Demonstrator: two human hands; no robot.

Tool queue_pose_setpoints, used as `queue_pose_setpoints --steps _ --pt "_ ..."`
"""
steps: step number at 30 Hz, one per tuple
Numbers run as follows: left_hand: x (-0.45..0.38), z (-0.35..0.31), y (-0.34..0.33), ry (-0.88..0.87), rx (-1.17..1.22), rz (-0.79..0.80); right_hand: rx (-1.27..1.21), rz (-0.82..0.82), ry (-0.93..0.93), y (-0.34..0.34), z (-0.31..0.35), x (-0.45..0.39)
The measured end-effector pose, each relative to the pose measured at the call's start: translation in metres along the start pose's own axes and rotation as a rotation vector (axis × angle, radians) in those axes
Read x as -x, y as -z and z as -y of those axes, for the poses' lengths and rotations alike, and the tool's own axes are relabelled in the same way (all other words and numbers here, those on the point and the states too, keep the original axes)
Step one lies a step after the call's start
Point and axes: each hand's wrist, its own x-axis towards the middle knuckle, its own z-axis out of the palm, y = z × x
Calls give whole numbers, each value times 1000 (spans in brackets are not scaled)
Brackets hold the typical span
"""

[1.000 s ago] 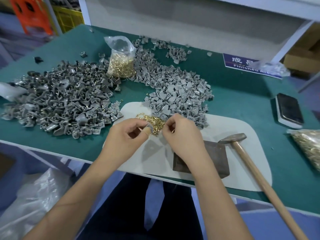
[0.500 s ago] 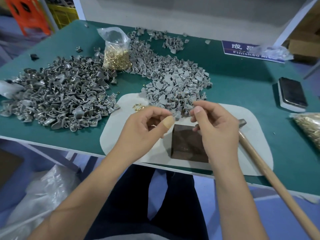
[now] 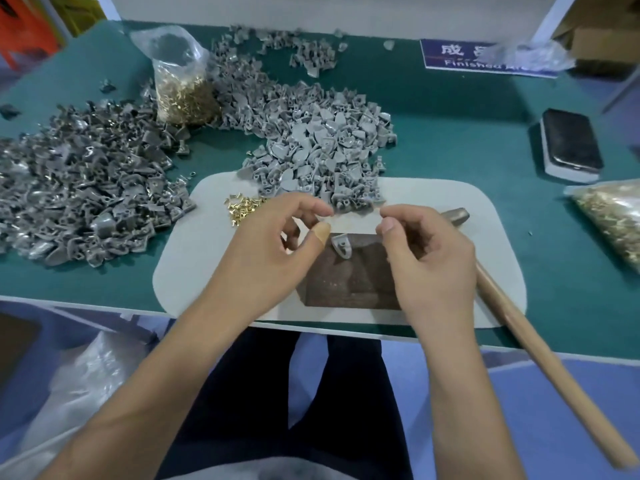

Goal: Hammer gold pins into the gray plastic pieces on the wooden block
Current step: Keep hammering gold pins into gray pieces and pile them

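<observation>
One gray piece (image 3: 341,244) sits on wooden block (image 3: 349,271), pin-seating step. Left hand (image 3: 277,244) curled beside it, right hand (image 3: 426,251) pinching something tiny, can't tell what. Next: grab hammer (image 3: 512,317), strike.

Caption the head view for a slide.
Both hands poised over a gray piece on the wooden block.

Gray plastic piece (image 3: 341,244) on wooden block (image 3: 349,278); loose gold pins (image 3: 241,206) left.

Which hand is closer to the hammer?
Right. The right hand lies over the hammer, just below its head; the left hand is farther off, across the wooden block.
</observation>
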Motion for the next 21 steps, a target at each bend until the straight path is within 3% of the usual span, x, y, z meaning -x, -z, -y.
queue_pose_setpoints --steps 4,7,10,16,21 --pt "4 -8 0 -60 -219 73 5 3 8 1 0 4" --pt "6 -21 -12 -63 -371 18 9 16 14 1 0 4" --pt "5 -28 -21 -38 -348 -10 5 25 -3 1 0 3" --pt "6 -28 -13 -144 -327 123 47 39 -13 2 2 4" --pt "11 -25 -3 13 -154 173 0 50 -33 6 6 4"
